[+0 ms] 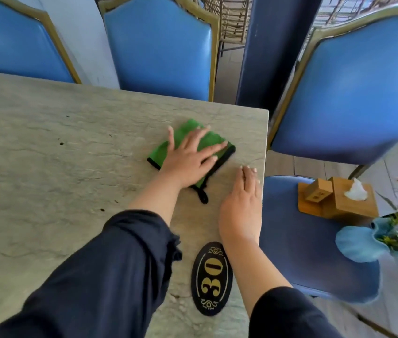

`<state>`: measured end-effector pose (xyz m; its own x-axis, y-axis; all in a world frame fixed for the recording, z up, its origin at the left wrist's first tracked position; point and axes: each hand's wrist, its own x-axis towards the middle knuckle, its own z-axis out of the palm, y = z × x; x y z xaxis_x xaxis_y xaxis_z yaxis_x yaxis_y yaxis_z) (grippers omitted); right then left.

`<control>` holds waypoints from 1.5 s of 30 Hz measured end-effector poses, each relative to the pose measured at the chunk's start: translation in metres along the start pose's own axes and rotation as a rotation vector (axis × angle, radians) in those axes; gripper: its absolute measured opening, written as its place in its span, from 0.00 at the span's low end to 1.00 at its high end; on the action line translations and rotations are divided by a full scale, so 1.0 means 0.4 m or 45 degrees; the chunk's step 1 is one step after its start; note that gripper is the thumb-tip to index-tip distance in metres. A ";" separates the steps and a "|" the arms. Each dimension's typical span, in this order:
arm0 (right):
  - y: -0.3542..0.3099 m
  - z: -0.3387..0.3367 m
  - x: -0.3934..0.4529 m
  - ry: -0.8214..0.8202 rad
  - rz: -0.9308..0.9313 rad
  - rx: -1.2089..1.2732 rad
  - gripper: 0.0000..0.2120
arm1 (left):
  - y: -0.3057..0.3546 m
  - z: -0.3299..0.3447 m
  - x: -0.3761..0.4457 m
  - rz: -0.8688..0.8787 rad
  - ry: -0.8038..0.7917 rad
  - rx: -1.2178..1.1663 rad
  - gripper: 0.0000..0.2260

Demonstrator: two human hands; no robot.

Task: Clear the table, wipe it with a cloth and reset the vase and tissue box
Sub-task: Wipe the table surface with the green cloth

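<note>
A folded green cloth with black trim lies near the right edge of the grey stone table. My left hand presses flat on the cloth, fingers spread. My right hand rests flat on the bare tabletop just right of the cloth, fingers together, holding nothing. A wooden tissue box with a white tissue poking out stands on the blue chair seat to the right of the table. A blue vase with red and yellow flowers sits at the right, over the same seat's edge.
A black oval plaque with a gold "30" is fixed on the table near my right forearm. Small dark crumbs dot the left part of the tabletop. Blue padded chairs ring the far and right sides. A dark pillar stands behind.
</note>
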<state>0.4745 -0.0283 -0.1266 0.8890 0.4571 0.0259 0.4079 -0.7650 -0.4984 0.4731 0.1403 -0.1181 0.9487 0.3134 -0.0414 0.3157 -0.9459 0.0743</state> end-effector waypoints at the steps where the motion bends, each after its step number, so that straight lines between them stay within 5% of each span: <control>1: 0.000 -0.001 0.003 -0.024 0.006 -0.038 0.31 | -0.009 -0.001 0.027 -0.216 0.042 -0.013 0.19; 3: -0.003 -0.002 0.004 -0.035 0.023 -0.072 0.31 | -0.010 0.000 0.059 -0.615 0.035 -0.097 0.19; 5: -0.012 0.001 0.009 0.001 0.078 -0.043 0.31 | 0.021 0.003 0.076 -0.687 -0.033 -0.121 0.20; 9: -0.033 0.024 0.025 0.069 0.161 0.003 0.30 | 0.062 0.010 0.090 -0.061 0.001 -0.089 0.20; 11: -0.033 0.032 0.031 0.105 0.157 0.003 0.30 | 0.025 0.003 0.101 0.043 -0.032 -0.068 0.19; 20: -0.053 0.020 0.021 0.046 0.097 -0.087 0.28 | -0.095 0.017 -0.126 -0.883 0.020 -0.146 0.21; 25: -0.140 0.057 -0.134 -0.050 -0.006 0.054 0.29 | -0.031 0.031 -0.275 -0.365 0.007 -0.006 0.20; 27: -0.143 0.075 -0.185 -0.078 -0.084 -0.011 0.28 | -0.101 0.020 -0.305 -0.326 -0.013 0.031 0.20; 33: -0.167 0.080 -0.167 -0.138 -0.112 -0.176 0.28 | -0.253 -0.001 -0.333 -1.067 -0.007 -0.166 0.21; 36: -0.168 0.071 -0.167 -0.149 -0.085 -0.084 0.26 | -0.140 0.010 -0.377 -0.945 0.016 -0.139 0.21; 41: -0.161 0.054 -0.202 -0.172 -0.107 -0.003 0.27 | -0.080 0.031 -0.535 -0.352 0.087 0.048 0.21; 45: -0.157 0.060 -0.286 -0.246 -0.181 -0.234 0.28 | -0.245 0.015 -0.523 -0.651 0.052 -0.027 0.21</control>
<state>0.3423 -0.0216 -0.1189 0.7714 0.6299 -0.0898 0.5720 -0.7483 -0.3359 0.2437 0.1668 -0.1227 0.6726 0.7390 -0.0391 0.7395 -0.6690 0.0748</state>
